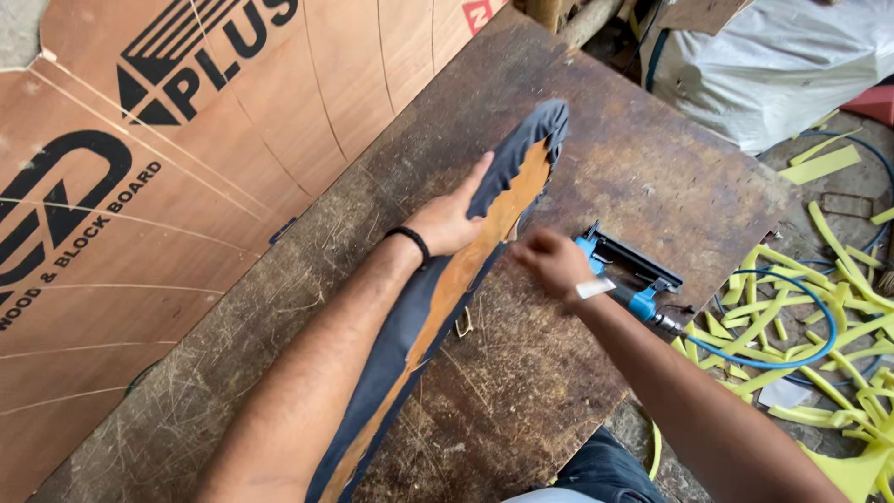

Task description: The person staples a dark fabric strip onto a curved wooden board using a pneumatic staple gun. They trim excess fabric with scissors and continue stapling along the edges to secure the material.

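left forearm (pixel 317 391) from 6 o'clock | left hand (pixel 449 219) flat, fingers spread, pressing long curved panel (pixel 447 289) of dark fabric over wood, on worn workbench (pixel 559 373) | right hand (pixel 551 263) closed around blue pneumatic stapler (pixel 626 270) at 3 o'clock | white sack (pixel 773 65) at 1 o'clock, contents hidden

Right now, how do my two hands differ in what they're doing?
The left hand lies flat with fingers stretched along the long curved wooden piece wrapped in dark grey fabric, pressing it; the right hand is curled, blurred, beside the blue air stapler. The left wrist wears a black band; the right a pale strip. Both hover over the scratched brown worktable.
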